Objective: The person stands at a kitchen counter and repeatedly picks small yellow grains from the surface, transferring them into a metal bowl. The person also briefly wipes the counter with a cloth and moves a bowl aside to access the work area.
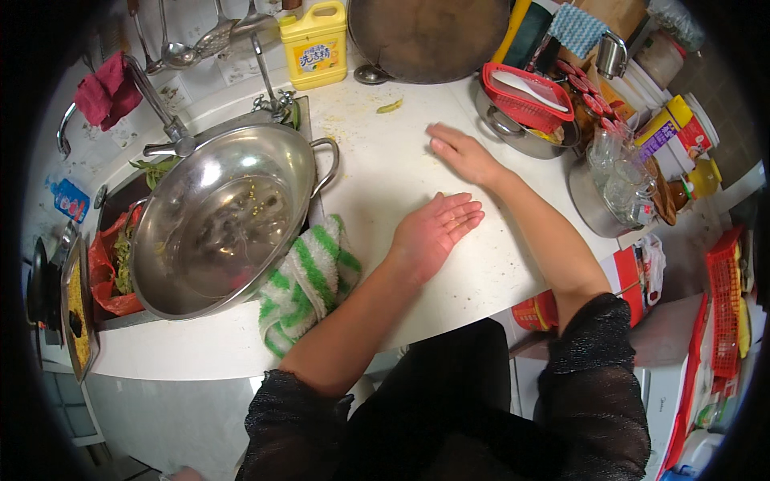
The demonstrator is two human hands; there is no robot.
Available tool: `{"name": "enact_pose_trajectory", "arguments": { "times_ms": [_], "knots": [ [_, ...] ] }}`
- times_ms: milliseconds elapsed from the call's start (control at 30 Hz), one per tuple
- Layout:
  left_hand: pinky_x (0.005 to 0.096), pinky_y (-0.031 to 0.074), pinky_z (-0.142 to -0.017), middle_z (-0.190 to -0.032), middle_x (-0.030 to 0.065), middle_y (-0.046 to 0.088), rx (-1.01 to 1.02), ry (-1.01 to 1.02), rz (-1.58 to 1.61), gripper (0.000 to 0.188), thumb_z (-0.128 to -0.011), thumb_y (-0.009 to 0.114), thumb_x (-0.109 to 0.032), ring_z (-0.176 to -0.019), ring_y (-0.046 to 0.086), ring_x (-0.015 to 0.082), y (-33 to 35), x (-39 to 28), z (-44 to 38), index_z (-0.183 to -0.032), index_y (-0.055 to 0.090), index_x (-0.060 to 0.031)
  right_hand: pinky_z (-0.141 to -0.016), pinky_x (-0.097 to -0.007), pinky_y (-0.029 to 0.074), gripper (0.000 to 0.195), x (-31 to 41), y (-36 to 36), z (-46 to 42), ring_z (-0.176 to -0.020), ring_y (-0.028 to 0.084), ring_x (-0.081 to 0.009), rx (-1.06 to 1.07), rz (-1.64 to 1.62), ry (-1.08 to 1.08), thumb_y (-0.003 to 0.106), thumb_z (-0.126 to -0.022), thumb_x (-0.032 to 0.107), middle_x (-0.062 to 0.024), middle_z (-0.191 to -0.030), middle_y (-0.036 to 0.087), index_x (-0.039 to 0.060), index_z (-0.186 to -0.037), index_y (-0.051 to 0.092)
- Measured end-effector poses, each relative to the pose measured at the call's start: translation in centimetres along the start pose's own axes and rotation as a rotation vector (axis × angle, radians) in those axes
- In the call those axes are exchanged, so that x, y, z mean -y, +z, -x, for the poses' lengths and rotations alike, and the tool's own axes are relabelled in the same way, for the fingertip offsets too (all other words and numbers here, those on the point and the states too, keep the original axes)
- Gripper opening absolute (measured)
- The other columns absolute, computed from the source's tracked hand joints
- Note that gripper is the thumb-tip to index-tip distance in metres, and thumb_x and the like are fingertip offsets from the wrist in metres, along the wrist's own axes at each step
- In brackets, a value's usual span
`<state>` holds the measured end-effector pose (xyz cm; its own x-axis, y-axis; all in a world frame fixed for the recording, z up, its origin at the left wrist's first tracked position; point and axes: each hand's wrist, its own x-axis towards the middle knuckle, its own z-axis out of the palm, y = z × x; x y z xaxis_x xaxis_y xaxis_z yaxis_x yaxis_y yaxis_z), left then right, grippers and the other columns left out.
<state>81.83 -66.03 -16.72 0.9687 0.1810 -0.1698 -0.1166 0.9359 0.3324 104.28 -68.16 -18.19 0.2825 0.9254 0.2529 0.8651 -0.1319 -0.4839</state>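
Note:
Over the white countertop (385,180), my left hand (434,237) is turned partly palm up, fingers extended and holding nothing. Farther back, my right hand (466,153) is flat with its fingers stretched to the left, slightly blurred and also bare. Whether either hand touches the counter, I cannot tell. To the left, a large two-handled stainless steel wok (234,240) sits tilted over the sink (108,210), with some water and small yellow bits inside. A green-and-white striped towel (310,279) lies between the wok and my left forearm.
A yellow detergent jug (314,45) and a large round board (428,36) stand at the back, near a small greenish-yellow scrap (390,107). On the right are a red plastic basket (529,102) on a steel pot (511,132) and a pot of glass mugs (592,207). The faucet (174,135) rises behind the wok.

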Motion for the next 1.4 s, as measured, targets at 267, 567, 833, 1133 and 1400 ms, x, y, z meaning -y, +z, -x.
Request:
{"name": "enact_pose_trajectory", "arguments": {
  "times_ms": [267, 567, 833, 1133, 1400],
  "knots": [
    [0.0427, 0.033, -0.115, -0.131, 0.0302, 0.045, 0.068, -0.013, -0.002, 0.050, -0.103, 0.037, -0.023, -0.128, 0.043, 0.0381, 0.4, 0.5, -0.8, -0.129, 0.037, 0.0189, -0.113, -0.0381, 0.028, 0.054, -1.6, -2.9, 6.9, -0.136, 0.037, -0.0339, -0.266, 0.117, 0.281, 0.044, -0.100, 0.039, -0.0235, -0.143, 0.044, -0.0031, -0.133, 0.050],
    [0.0419, 0.036, -0.112, -0.130, 0.0268, 0.049, 0.046, -0.015, -0.091, 0.049, -0.100, 0.044, -0.026, -0.124, 0.048, 0.0351, -1.2, 0.8, -0.8, -0.128, 0.041, 0.0146, -0.090, -0.0376, 0.047, 0.027, 4.3, -8.5, 3.9, -0.102, 0.061, -0.0298, -0.250, -0.161, -0.113, 0.060, -0.091, 0.021, -0.0181, -0.109, 0.063, -0.0010, -0.106, 0.064],
    [0.0398, 0.043, -0.104, -0.120, 0.0236, 0.057, 0.091, -0.066, 0.102, 0.045, -0.099, 0.047, -0.029, -0.116, 0.055, 0.0330, -1.4, 0.2, 0.8, -0.125, 0.049, 0.0084, -0.080, -0.0386, 0.052, 0.020, -15.0, -18.1, -10.1, -0.087, 0.067, -0.0311, -0.354, 0.176, 0.360, 0.068, -0.081, 0.022, -0.0157, -0.092, 0.070, 0.0039, -0.088, 0.070],
    [0.0379, 0.045, -0.098, -0.111, 0.0205, 0.061, -0.056, -0.074, 0.073, 0.044, -0.096, 0.052, -0.031, -0.106, 0.058, 0.0303, -0.7, -0.1, 0.7, -0.118, 0.054, 0.0073, -0.080, -0.0353, 0.051, 0.025, -17.9, -19.3, -10.4, -0.088, 0.066, -0.0261, -0.042, 0.320, 0.223, 0.074, -0.076, 0.018, -0.0132, -0.093, 0.070, 0.0036, -0.096, 0.069],
    [0.0409, 0.044, -0.103, -0.123, 0.0261, 0.057, 0.123, -0.092, 0.193, 0.047, -0.100, 0.045, -0.029, -0.116, 0.056, 0.0354, -1.7, 0.5, -0.1, -0.127, 0.048, 0.0095, -0.081, -0.0390, 0.052, 0.020, -17.4, -18.2, -11.3, -0.089, 0.067, -0.0316, -0.144, 0.415, 0.260, 0.065, -0.079, 0.018, -0.0168, -0.093, 0.069, 0.0055, -0.093, 0.071]
  ]
}}
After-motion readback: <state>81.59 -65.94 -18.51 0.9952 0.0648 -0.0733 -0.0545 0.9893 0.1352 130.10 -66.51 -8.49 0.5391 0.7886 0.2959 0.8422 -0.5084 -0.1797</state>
